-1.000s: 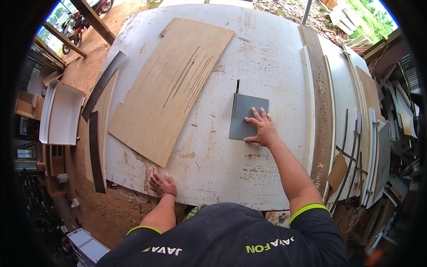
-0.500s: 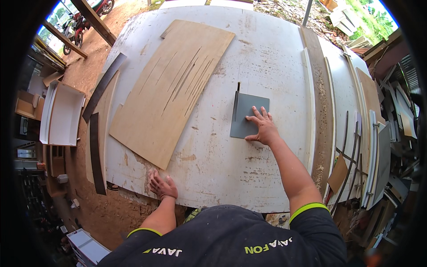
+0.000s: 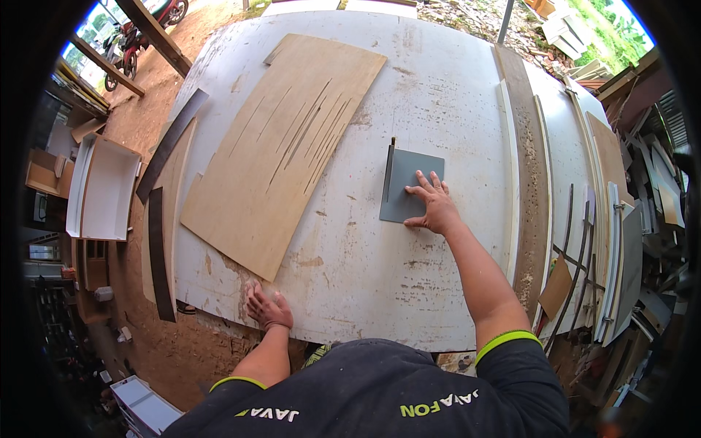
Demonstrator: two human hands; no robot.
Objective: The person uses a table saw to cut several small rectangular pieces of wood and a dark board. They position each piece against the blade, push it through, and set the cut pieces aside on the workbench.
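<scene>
The fingers of your right hand (image 3: 437,209) are spread wide on the grey panel (image 3: 403,175), which lies well in from the near edge of the white table (image 3: 350,285). Your left hand (image 3: 270,308), thumb apart and fingers slightly parted, rests by that near edge, just beside the near corner of the plywood sheet (image 3: 244,208).
</scene>
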